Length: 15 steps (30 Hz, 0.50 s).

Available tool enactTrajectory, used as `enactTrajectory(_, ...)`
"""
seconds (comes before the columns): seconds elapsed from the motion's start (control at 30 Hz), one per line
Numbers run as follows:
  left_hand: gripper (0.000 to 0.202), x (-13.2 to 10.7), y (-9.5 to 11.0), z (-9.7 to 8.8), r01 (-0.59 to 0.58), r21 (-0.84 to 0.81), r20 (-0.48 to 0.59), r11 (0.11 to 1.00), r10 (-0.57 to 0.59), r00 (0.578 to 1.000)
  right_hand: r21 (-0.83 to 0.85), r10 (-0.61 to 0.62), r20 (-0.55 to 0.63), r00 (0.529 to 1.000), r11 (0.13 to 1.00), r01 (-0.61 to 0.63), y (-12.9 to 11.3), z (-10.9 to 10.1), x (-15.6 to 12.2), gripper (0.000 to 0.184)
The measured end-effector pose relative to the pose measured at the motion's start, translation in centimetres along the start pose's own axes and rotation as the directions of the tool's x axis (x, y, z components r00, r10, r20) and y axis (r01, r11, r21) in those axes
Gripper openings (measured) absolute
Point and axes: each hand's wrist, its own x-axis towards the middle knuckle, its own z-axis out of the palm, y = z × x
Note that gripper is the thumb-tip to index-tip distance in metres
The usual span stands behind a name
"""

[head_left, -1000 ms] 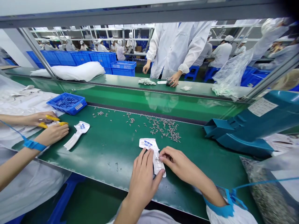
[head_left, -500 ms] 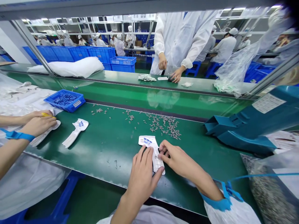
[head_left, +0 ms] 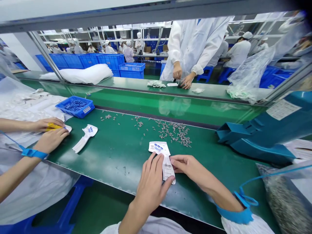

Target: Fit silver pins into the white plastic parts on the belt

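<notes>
A white plastic handle-shaped shell (head_left: 159,148) lies on the green work surface in front of me, with small blue pieces in its wide end and small metal parts in its narrow stem. My left hand (head_left: 151,182) grips the stem, fingers along its left side and thumb across the lower end. At the stem's right edge, my right hand (head_left: 188,167) has its thumb and fingers pinched together against the shell; the fingertips are partly hidden. Small metal parts (head_left: 175,132) lie scattered beyond my hands. A second white shell (head_left: 85,138) with blue pieces rests to the left.
At left, a co-worker's hands (head_left: 52,135) hold a yellow object over another white piece. Behind them stands a blue tray (head_left: 86,110) of blue parts. A teal machine (head_left: 258,139) and a clear bag of metal parts (head_left: 287,198) occupy the right. Across the barrier another person (head_left: 192,48) works.
My right hand has shifted from over the shell's stem to its right edge, its fingers closer together. The co-worker's hands at left have moved, and more of the yellow object shows. The view has shifted slightly.
</notes>
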Motion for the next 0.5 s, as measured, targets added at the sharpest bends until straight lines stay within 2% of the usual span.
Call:
enactTrajectory(0.1, 0.063, -0.1, 0.0, 0.0, -0.029, 0.006, -0.022, 1.0, 0.029, 0.999, -0.032, -0.033, 0.031, 0.999, 0.999, 0.034, 0.2, 0.2, -0.2, 0.044)
enactTrajectory(0.3, 0.062, -0.1, -0.1, 0.0, -0.049, -0.002, -0.016, 0.999, 0.049, 0.999, -0.205, -0.057, 0.011, 0.998, 0.977, 0.058, 0.8, -0.1, 0.3, 0.04)
enactTrajectory(0.4, 0.061, 0.0, 0.1, -0.2, -0.026, -0.042, -0.022, 0.999, 0.025, 0.999, -0.128, -0.039, 0.031, 0.999, 0.991, 0.042, 0.1, 0.1, 0.3, 0.037)
enactTrajectory(0.5, 0.062, 0.0, 0.3, -0.6, -0.015, -0.081, -0.027, 0.997, 0.012, 1.0, -0.002, 0.037, 0.07, 0.997, 0.999, -0.037, -1.0, 0.1, 0.4, 0.041)
